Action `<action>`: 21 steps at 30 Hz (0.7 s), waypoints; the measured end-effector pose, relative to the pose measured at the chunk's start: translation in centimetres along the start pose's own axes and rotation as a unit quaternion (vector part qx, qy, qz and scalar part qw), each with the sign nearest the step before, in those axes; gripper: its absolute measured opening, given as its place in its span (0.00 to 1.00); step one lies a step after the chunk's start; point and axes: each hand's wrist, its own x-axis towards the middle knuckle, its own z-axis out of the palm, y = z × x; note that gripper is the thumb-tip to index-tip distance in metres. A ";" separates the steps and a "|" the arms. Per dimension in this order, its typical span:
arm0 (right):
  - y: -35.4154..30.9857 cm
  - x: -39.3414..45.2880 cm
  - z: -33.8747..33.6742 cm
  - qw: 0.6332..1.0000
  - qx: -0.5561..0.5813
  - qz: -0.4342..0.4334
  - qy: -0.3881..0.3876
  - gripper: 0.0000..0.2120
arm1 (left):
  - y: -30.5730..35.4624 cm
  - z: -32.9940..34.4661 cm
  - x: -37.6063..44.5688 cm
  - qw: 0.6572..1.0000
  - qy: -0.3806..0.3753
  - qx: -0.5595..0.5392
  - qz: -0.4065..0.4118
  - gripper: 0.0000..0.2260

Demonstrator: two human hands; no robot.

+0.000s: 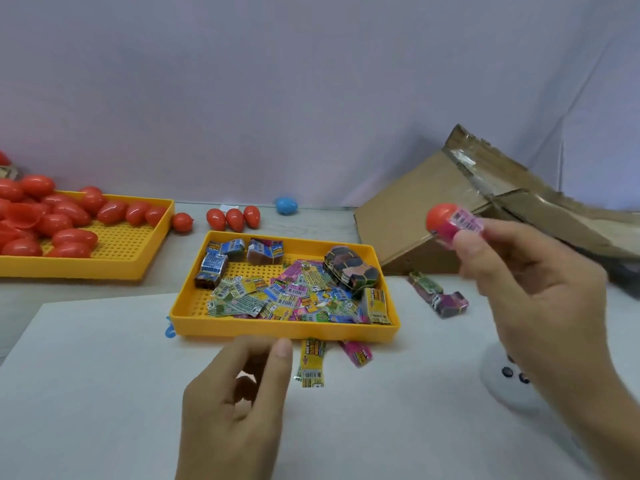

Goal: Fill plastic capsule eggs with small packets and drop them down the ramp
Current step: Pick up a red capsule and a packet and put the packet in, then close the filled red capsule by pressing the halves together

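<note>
My right hand (530, 299) is raised at the right and pinches a red capsule egg (441, 218) with a pink packet (467, 221) showing at its near end. The egg hovers in front of the low end of the cardboard ramp (415, 209). My left hand (235, 403) hangs over the white mat near the front, fingers loosely curled, holding nothing. Just beyond it stands a yellow tray (277, 327) full of small colourful packets (287, 296).
A second yellow tray (138, 258) at the left holds several red eggs (65, 216). Three red eggs (235, 218) and a blue egg (286, 205) lie by the back wall. Loose packets (311, 362) lie before the tray; bundles (436, 294) lie beside the ramp.
</note>
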 end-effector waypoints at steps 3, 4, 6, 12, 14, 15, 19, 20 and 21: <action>0.4 4.6 -3.1 0.992 -0.089 -0.010 0.086 0.06 | -0.8 0.3 0.4 0.998 -0.026 0.048 0.029 0.05; 0.8 6.2 -4.1 0.989 -0.101 0.009 0.107 0.07 | -1.1 0.3 0.5 0.996 -0.031 0.070 0.041 0.07; 1.3 9.2 -5.7 0.983 -0.115 0.068 0.127 0.11 | -1.7 0.4 0.8 0.990 -0.046 0.116 0.071 0.10; 2.9 11.6 -8.8 0.960 0.035 0.234 0.152 0.18 | -3.4 0.8 1.1 0.944 -0.086 0.252 0.196 0.14; 2.6 10.9 -7.4 0.953 0.067 0.250 0.157 0.10 | -3.7 0.8 1.2 0.937 -0.097 0.260 0.212 0.12; 2.1 9.8 -6.4 0.952 0.092 0.248 0.155 0.07 | -3.7 0.8 1.2 0.941 -0.103 0.250 0.205 0.12; 0.8 3.1 -0.9 0.966 0.138 0.216 0.044 0.07 | -1.8 0.7 0.8 0.991 -0.041 0.108 0.061 0.08; 0.8 1.2 0.6 0.966 0.145 0.213 0.005 0.08 | -1.5 0.7 0.8 0.997 -0.016 0.069 0.033 0.08; 0.9 -0.6 2.1 0.964 0.156 0.214 -0.033 0.08 | -1.2 0.7 0.9 0.999 -0.002 0.037 0.006 0.04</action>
